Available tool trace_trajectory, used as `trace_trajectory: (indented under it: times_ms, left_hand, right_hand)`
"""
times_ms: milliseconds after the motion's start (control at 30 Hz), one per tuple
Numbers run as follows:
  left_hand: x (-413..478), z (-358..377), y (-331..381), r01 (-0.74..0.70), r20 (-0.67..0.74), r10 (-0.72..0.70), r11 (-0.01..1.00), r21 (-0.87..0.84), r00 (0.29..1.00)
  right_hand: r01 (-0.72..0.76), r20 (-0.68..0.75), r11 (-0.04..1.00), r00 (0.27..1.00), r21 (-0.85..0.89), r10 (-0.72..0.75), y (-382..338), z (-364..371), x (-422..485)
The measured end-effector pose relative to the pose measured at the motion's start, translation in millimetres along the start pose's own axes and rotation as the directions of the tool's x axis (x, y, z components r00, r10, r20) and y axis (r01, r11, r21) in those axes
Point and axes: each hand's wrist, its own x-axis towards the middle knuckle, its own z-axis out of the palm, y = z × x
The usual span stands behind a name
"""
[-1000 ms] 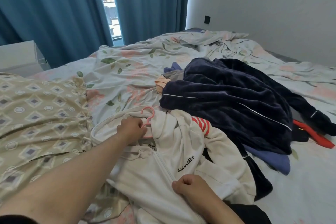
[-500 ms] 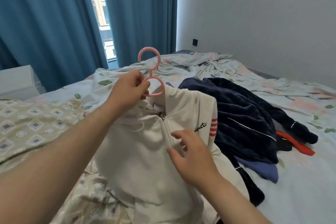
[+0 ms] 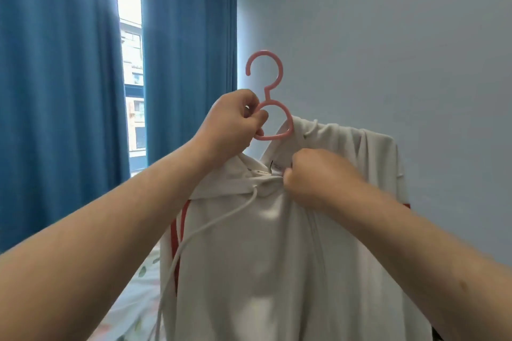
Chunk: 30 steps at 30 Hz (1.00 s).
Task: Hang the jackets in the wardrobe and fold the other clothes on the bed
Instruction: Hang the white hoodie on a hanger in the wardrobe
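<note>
1. Your left hand (image 3: 232, 122) curls its fingers through the lower loop of the hanger (image 3: 268, 93). That probably carries the weight and leaves the hook free above for a wardrobe rail.
2. Your right hand (image 3: 313, 177), just below and right of the hanger, is closed and pinches the collar of the jacket (image 3: 263, 243), seemingly to seat the neck squarely.
3. The jacket hangs straight below the hanger, in front of both hands and held up above the bed (image 3: 144, 285).
4. Right of the hanger the shoulder looks bunched. No wardrobe is in view.
</note>
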Motion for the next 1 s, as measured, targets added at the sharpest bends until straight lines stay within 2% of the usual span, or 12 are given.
trace_trajectory:
  times_ms: [133, 333, 433, 500, 533, 633, 700, 767, 833, 900, 967, 1000]
  left_hand:
    - [19.0, 4.8, 20.4, -0.025, -0.026, 0.025, 1.0, -0.014, 0.999]
    - [65.7, -5.4, 62.1, -0.154, 0.055, 0.151, 0.987, 0.042, 0.987]
    - [83.3, 0.9, 71.6, -0.165, 0.088, 0.156, 0.981, 0.104, 0.984]
    - [89.6, 6.4, 72.2, -0.157, 0.078, 0.149, 0.981, 0.116, 0.986]
    - [91.2, 8.8, 72.0, -0.152, 0.07, 0.145, 0.981, 0.119, 0.987]
    - [94.3, 14.7, 71.3, -0.14, 0.042, 0.136, 0.984, 0.113, 0.99]
    - [96.1, 17.1, 70.9, -0.134, 0.031, 0.131, 0.984, 0.115, 0.991]
    - [98.0, 19.3, 70.3, -0.128, 0.031, 0.125, 0.985, 0.118, 0.992]
    - [99.0, 22.8, 68.3, -0.124, 0.033, 0.121, 0.986, 0.113, 0.992]
    - [100.7, 26.0, 66.5, -0.127, 0.037, 0.124, 0.987, 0.103, 0.992]
    - [101.7, 27.8, 65.1, -0.127, 0.042, 0.124, 0.989, 0.077, 0.991]
    - [102.0, 28.8, 65.5, -0.125, 0.049, 0.122, 0.99, 0.058, 0.991]
  right_hand:
    - [0.081, 0.008, 0.993, 0.997, 0.083, -0.082, 19.5, -33.5, 3.3]
    - [0.15, -0.236, 0.896, 0.97, 0.419, -0.052, 31.2, -50.6, 1.8]
    - [0.044, -0.152, 0.662, 0.983, 0.748, 0.107, 26.9, -57.0, 0.3]
    - [0.007, -0.074, 0.486, 0.99, 0.874, 0.119, 26.9, -60.6, -5.5]
    - [0.022, -0.071, 0.474, 0.994, 0.88, 0.086, 29.1, -59.7, -9.5]
    - [0.105, -0.107, 0.524, 0.994, 0.845, -0.026, 41.8, -45.7, -24.7]
    - [0.174, -0.15, 0.646, 0.984, 0.743, -0.092, 54.2, -34.4, -31.5]
    - [0.282, -0.155, 0.851, 0.959, 0.443, -0.237, 68.6, -25.2, -31.2]
    - [0.4, -0.109, 0.911, 0.915, 0.104, -0.389, 77.1, -25.3, -29.9]
    - [0.476, -0.28, 0.879, 0.847, 0.024, -0.451, 86.3, -42.1, -24.4]
    - [0.453, -0.548, 0.891, 0.749, 0.014, -0.372, 101.6, -64.5, -10.8]
    - [0.405, -0.609, 0.913, 0.735, 0.04, -0.299, 108.0, -78.2, 0.1]
